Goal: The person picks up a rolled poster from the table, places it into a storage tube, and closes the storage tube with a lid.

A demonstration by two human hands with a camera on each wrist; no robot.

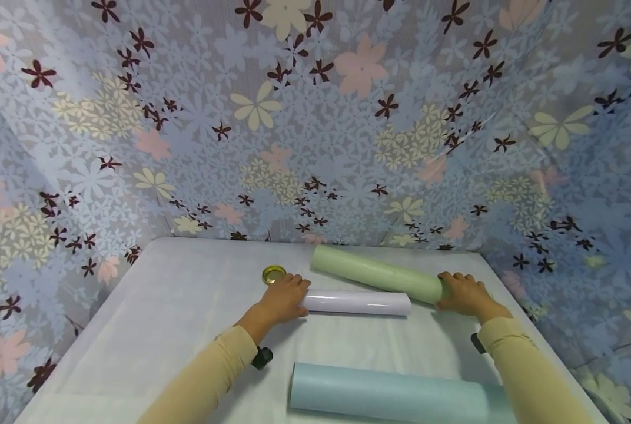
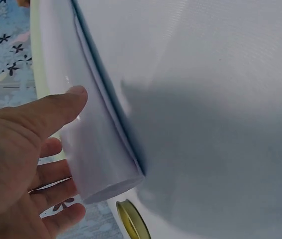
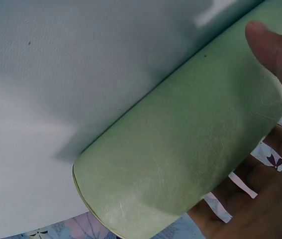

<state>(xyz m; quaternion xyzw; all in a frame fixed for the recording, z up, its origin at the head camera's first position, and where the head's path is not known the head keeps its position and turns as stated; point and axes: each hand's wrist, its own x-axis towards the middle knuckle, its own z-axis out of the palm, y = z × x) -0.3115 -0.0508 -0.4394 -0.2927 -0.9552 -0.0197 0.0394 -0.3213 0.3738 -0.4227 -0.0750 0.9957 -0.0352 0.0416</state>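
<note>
My left hand holds the left end of a glossy white roll. In the left wrist view its thumb lies over the roll and the fingers are on the opposite side. On the right, my right hand grips the near right end of a pale green roll, which slants away to the back left. The right wrist view has the thumb over the green roll and the other fingers along its far side, partly hidden beneath it.
A wider light blue roll lies at the front of the white-covered table, partly behind the right sleeve. Just beyond my left hand is a small gold ring-shaped item. Flower-patterned sheeting hangs behind and at both sides.
</note>
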